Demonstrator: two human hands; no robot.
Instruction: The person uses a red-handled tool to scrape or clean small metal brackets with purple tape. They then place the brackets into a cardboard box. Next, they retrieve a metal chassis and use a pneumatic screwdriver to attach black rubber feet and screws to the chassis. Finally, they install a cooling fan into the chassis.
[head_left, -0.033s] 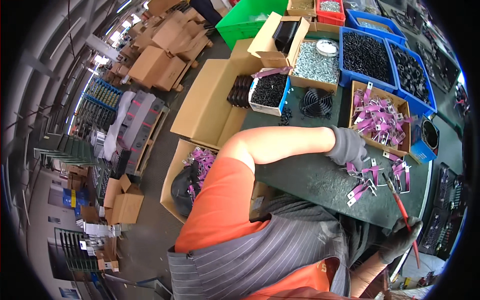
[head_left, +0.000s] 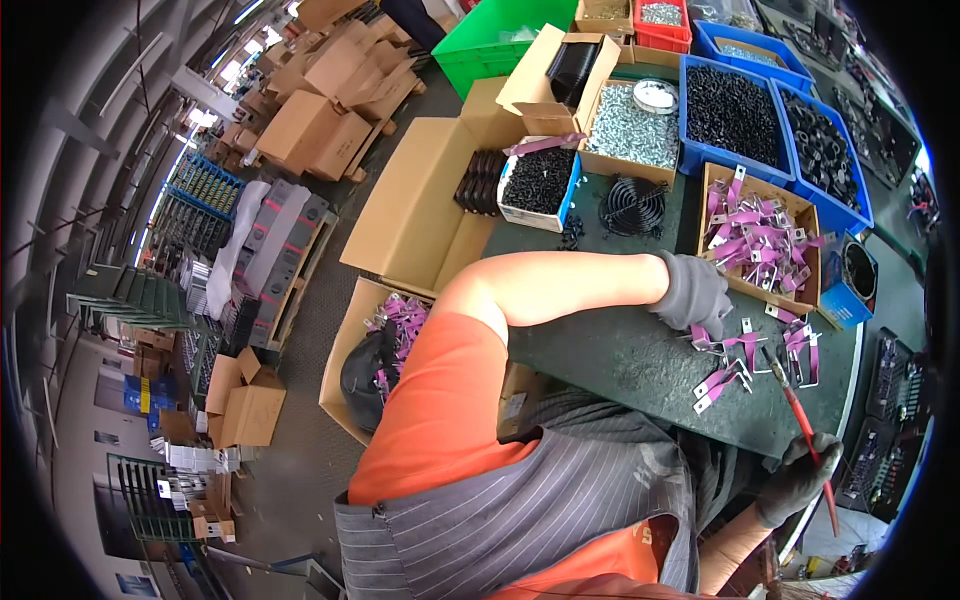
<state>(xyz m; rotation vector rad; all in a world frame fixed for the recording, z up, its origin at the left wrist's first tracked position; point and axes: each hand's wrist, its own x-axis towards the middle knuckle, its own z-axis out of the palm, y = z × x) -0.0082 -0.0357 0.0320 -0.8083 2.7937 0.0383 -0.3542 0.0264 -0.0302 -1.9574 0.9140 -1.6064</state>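
My left hand [head_left: 695, 293], in a grey glove, reaches down at the table with bent fingers. Its fingertips meet a purple-sleeved metal strip [head_left: 702, 338], but the grip is partly hidden. More of these bent strips [head_left: 722, 384], with bare holed ends, lie just right of and below it. My right hand [head_left: 798, 478], in a dark glove, is wrapped round a slim red-handled tool [head_left: 797, 412] near the table's right edge. The tool tapers at its lower end; its dark, metallic tip points up-left, close beside the strips [head_left: 800, 345]. I cannot tell its exact kind.
A cardboard tray [head_left: 708, 190] full of purple strips stands beyond my left hand. Behind it are blue bins [head_left: 686, 130] of black parts and a box of silvery screws [head_left: 630, 135]. A round black grille [head_left: 632, 207] lies on the dark table [head_left: 590, 345]. An open carton [head_left: 400, 200] stands left.
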